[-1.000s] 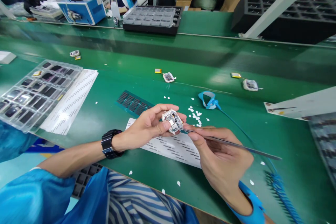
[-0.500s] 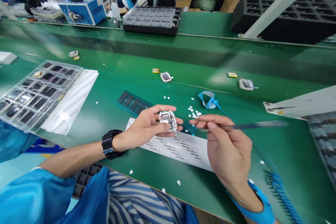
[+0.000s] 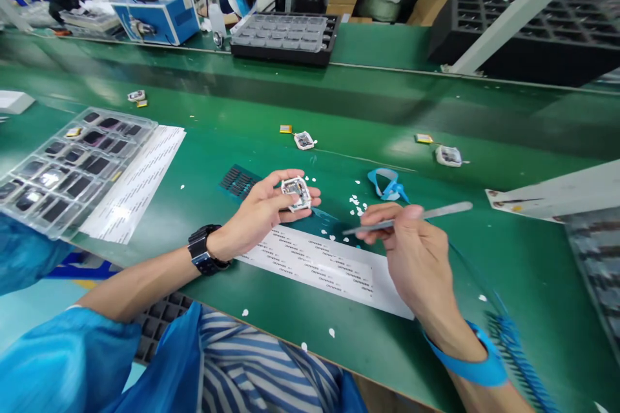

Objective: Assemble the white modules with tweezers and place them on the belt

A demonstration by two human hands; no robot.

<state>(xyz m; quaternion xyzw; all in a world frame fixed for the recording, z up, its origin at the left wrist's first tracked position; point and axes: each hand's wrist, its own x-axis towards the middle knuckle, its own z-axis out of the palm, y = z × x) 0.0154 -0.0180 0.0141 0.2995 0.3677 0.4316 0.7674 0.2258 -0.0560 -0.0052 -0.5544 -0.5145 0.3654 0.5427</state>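
Observation:
My left hand (image 3: 264, 210) holds a small white square device casing (image 3: 296, 192) with its inner circuit parts showing, lifted a little above the green bench. My right hand (image 3: 411, 251) grips metal tweezers (image 3: 411, 217), tips pointing left and a short way from the casing, over a white label sheet (image 3: 320, 266). A black watch sits on my left wrist and a blue strap on my right wrist.
A clear tray of dark screens (image 3: 68, 164) lies left with a white sheet (image 3: 138, 181) beside it. Two more casings (image 3: 304, 140) (image 3: 448, 155) sit on the belt, each next to a small yellow part. White paper bits (image 3: 358, 206), a blue strap (image 3: 385, 182), a black tray (image 3: 283, 35).
My left hand has carried the casing up and away from me. The tweezers have pulled back from the casing, and my right hand has shifted right, then settled over the label sheet.

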